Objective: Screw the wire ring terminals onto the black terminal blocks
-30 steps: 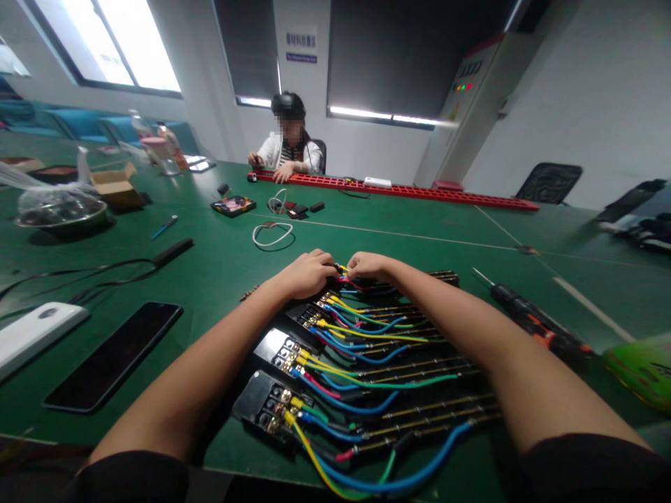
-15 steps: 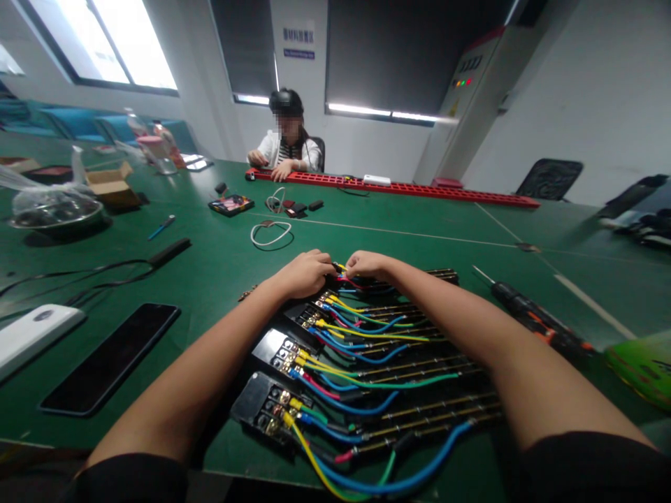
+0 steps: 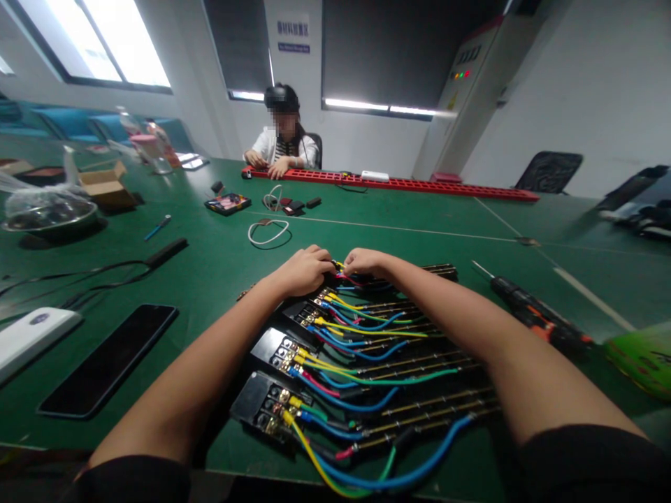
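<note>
Several black terminal blocks (image 3: 270,347) lie in a column on the green table, with yellow, blue, red and green wires (image 3: 361,405) running right to black strips with brass-coloured rails (image 3: 440,399). At the farthest block, my left hand (image 3: 310,269) has its fingers curled over the block, most of which it hides. Just right of it, my right hand (image 3: 361,261) pinches a yellow wire end (image 3: 340,266) at that block. Small brass-coloured pieces (image 3: 244,293) show beside my left wrist.
On the left lie a phone (image 3: 110,360), a white power bank (image 3: 36,341) and a black cable. An electric screwdriver (image 3: 539,314) and a green packet (image 3: 642,360) are at the right. Across the table, a person (image 3: 283,143) sits behind a long red rail (image 3: 419,184).
The view has shifted slightly. Both hands stay at the farthest block, with only slight finger movement.
</note>
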`<state>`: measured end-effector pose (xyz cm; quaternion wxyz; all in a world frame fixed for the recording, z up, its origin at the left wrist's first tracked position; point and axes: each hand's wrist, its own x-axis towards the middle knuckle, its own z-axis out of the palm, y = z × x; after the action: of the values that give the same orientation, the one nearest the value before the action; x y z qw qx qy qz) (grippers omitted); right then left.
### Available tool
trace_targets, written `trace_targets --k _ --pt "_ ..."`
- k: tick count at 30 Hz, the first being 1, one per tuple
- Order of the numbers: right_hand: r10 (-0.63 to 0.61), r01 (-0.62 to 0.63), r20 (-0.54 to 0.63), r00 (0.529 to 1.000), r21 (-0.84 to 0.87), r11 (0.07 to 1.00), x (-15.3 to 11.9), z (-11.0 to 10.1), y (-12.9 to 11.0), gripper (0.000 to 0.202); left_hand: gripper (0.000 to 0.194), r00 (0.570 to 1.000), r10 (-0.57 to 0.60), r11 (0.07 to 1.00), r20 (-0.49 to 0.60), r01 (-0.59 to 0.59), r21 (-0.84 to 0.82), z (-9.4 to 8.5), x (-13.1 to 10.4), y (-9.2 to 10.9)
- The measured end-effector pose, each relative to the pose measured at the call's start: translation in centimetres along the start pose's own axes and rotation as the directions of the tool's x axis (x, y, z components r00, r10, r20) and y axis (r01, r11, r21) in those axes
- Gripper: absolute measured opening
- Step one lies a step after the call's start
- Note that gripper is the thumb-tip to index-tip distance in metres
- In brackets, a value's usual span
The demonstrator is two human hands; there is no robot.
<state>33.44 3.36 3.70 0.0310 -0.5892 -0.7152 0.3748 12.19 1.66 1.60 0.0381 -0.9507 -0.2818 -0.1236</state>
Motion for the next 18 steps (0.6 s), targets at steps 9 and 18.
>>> trace_targets --k 9,18 --pt "0.009 -0.009 -0.015 1.000 0.001 1.000 -0.20 0.07 -0.14 0.009 0.041 1.000 0.009 0.997 -0.029 -0.011 -0.076 -0.04 -0.31 -0.08" --pt "-0.020 0.020 -0.006 1.000 -0.016 1.000 -0.30 0.07 -0.10 0.015 0.044 1.000 0.004 0.997 -0.021 -0.006 -0.076 -0.16 -0.21 -0.14"
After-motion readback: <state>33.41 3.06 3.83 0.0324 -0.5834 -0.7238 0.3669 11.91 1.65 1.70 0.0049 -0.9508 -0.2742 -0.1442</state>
